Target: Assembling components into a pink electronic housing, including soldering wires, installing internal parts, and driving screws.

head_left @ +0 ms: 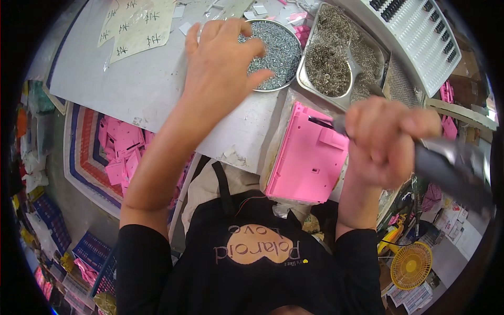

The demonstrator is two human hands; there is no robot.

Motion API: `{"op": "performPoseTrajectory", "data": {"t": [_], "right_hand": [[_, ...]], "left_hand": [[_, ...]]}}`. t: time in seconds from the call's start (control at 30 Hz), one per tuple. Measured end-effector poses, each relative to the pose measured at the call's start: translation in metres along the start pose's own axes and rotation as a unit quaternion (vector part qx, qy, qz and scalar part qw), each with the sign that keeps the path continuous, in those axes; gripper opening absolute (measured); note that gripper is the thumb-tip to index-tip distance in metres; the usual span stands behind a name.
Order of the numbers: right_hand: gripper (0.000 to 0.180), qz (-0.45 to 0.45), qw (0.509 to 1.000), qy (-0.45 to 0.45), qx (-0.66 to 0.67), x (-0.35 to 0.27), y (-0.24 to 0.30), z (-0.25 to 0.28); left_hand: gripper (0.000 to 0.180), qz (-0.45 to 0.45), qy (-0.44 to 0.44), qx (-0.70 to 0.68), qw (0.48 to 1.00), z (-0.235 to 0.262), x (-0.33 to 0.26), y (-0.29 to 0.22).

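My left hand (218, 68) reaches over a round dish of small silvery screws (283, 55), fingers spread and curved above its left side. Whether a fingertip touches the screws cannot be made out. In my right hand (386, 136) is a dark power screwdriver (443, 165), gripped in a fist and blurred by motion. Its front end points left over the upper edge of a pink plastic panel (310, 157). The panel lies flat before my body, with a raised block, small holes and a dark slot near its top.
Beyond the panel stands a metal tray (306, 63) with springs (328, 68), some in a round dish. A white ribbed tray (446, 68) holding black parts is at the far right. Pink parts (123, 147) fill a striped bag at left. A yellow fan (412, 265) sits lower right.
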State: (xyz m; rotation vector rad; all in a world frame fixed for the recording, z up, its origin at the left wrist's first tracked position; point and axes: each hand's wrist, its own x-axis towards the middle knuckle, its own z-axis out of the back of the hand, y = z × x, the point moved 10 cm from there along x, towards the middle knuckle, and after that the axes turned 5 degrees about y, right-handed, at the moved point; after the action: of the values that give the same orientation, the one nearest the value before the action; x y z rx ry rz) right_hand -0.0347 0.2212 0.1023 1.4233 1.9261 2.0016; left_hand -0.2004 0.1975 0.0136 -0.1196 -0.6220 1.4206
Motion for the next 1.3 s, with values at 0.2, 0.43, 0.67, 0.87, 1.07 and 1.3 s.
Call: {"op": "performPoseTrajectory", "data": {"t": [0.2, 0.43, 0.67, 0.87, 1.07, 1.3], "right_hand": [[0.023, -0.015, 0.999, -0.027, 0.016, -0.003, -0.037, 0.012], [0.015, -0.053, 0.996, -0.017, -0.066, -0.004, -0.045, 0.002], [0.023, -0.056, 0.982, 0.071, -0.166, -0.006, -0.055, -0.010], [0.023, -0.056, 0.997, -0.053, -0.019, -0.011, -0.035, 0.005], [0.025, -0.071, 0.994, 0.003, -0.078, -0.020, -0.040, -0.014], [0.023, -0.080, 0.992, 0.039, -0.084, -0.018, -0.029, -0.013]], "left_hand": [[0.011, 0.039, 0.004, 0.031, 0.999, -0.017, -0.005, 0.025], [0.013, 0.018, 0.042, 0.061, 0.997, -0.032, -0.001, 0.019], [0.010, -0.033, 0.067, 0.078, 0.994, -0.040, 0.007, 0.010], [0.015, -0.039, -0.003, 0.068, 0.997, -0.034, 0.012, 0.007], [0.016, -0.056, -0.022, 0.048, 0.997, -0.032, 0.015, 0.009], [0.009, -0.104, 0.003, -0.082, 0.991, -0.008, -0.029, -0.048]]}}
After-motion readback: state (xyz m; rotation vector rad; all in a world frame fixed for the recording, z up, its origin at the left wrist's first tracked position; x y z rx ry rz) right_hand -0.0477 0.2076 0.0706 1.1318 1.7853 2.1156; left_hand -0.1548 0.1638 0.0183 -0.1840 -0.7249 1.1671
